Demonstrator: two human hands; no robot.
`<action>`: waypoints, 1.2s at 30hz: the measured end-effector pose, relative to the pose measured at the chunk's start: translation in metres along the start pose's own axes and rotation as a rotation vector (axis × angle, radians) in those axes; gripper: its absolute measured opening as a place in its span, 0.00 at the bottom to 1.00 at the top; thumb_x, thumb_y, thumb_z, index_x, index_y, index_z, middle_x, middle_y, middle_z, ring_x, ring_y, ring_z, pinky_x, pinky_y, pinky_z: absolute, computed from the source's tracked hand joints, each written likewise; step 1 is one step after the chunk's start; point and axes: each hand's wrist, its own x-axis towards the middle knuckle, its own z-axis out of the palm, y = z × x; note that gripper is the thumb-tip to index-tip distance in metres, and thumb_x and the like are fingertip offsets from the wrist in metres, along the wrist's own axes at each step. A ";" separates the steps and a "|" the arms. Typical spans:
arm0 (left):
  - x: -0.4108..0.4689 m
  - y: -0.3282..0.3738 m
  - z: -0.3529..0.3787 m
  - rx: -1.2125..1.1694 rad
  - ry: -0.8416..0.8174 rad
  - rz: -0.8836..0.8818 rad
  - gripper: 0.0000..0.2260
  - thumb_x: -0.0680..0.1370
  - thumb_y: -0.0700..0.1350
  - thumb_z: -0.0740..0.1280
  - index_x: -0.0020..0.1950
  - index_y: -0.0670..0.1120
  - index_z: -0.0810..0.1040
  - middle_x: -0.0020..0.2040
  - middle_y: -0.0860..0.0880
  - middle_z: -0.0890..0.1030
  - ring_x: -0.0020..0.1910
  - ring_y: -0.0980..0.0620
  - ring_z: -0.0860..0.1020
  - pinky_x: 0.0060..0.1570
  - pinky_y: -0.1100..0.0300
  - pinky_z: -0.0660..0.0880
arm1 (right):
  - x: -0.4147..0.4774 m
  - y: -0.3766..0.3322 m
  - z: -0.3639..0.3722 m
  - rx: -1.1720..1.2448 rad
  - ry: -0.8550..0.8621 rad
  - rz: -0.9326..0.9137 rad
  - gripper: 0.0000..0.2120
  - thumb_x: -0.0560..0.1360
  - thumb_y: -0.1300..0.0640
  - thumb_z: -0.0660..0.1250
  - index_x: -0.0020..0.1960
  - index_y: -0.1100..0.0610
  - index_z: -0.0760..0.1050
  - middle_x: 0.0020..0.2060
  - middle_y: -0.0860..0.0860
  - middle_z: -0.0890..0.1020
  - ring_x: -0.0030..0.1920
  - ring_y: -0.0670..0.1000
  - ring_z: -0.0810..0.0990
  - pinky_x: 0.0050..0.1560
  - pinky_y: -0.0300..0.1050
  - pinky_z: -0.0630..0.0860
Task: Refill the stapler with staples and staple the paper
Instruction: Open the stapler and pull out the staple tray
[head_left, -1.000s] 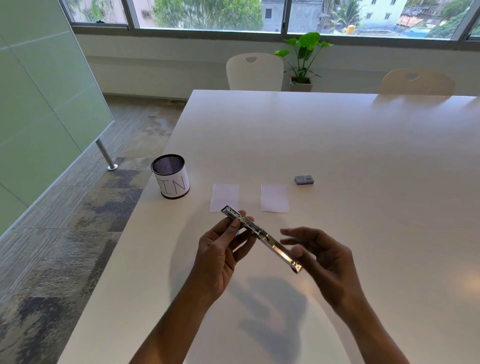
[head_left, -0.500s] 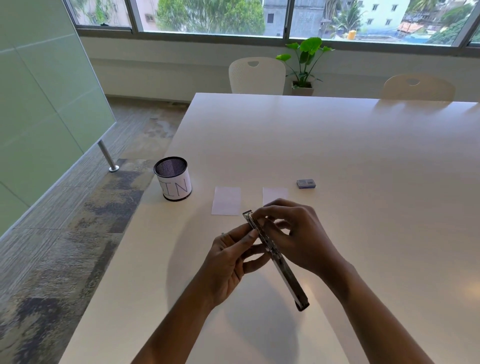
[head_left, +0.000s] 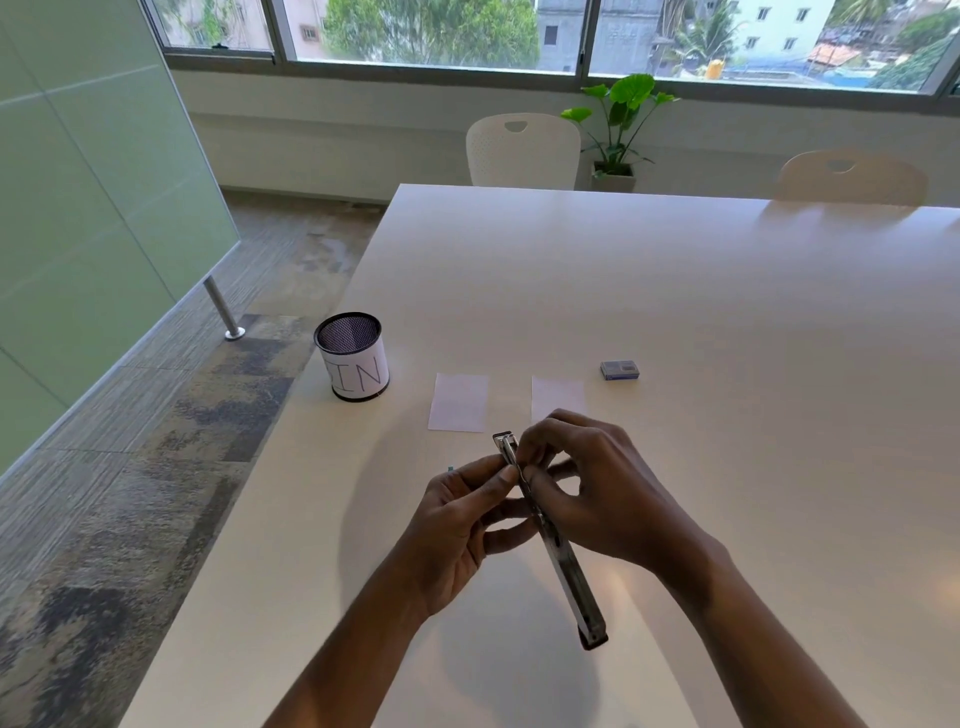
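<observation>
Both hands gripped the stapler above the surface: the left hand closed its fingers on the near side, and the right hand, which a second earlier had hovered loose at the tail, had come up to pinch the head. The stapler had swung from crosswise to pointing away from the person, probably to open the magazine for loading. Open room lay all round, though the left edge ran near the bin. Two papers lay just beyond the hands, the staple box farther right, untouched.
</observation>
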 end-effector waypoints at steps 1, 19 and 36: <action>0.000 -0.001 0.000 -0.007 -0.004 -0.005 0.14 0.79 0.45 0.69 0.63 0.43 0.83 0.58 0.38 0.84 0.54 0.43 0.85 0.47 0.54 0.83 | -0.001 0.000 0.000 -0.001 0.001 0.000 0.04 0.77 0.62 0.69 0.51 0.55 0.80 0.47 0.45 0.80 0.45 0.42 0.82 0.47 0.39 0.83; 0.002 -0.004 -0.002 -0.016 -0.019 -0.030 0.14 0.79 0.45 0.70 0.64 0.44 0.83 0.59 0.40 0.85 0.54 0.45 0.85 0.47 0.55 0.83 | -0.008 -0.001 -0.002 0.018 -0.027 0.017 0.17 0.77 0.63 0.69 0.65 0.56 0.80 0.49 0.47 0.81 0.48 0.45 0.83 0.49 0.38 0.83; -0.002 -0.010 -0.005 -0.022 0.000 -0.067 0.14 0.78 0.44 0.71 0.62 0.42 0.82 0.55 0.40 0.85 0.54 0.43 0.85 0.46 0.54 0.83 | -0.013 -0.006 -0.006 0.020 -0.057 0.030 0.04 0.76 0.57 0.72 0.50 0.55 0.80 0.45 0.44 0.79 0.45 0.45 0.81 0.45 0.45 0.83</action>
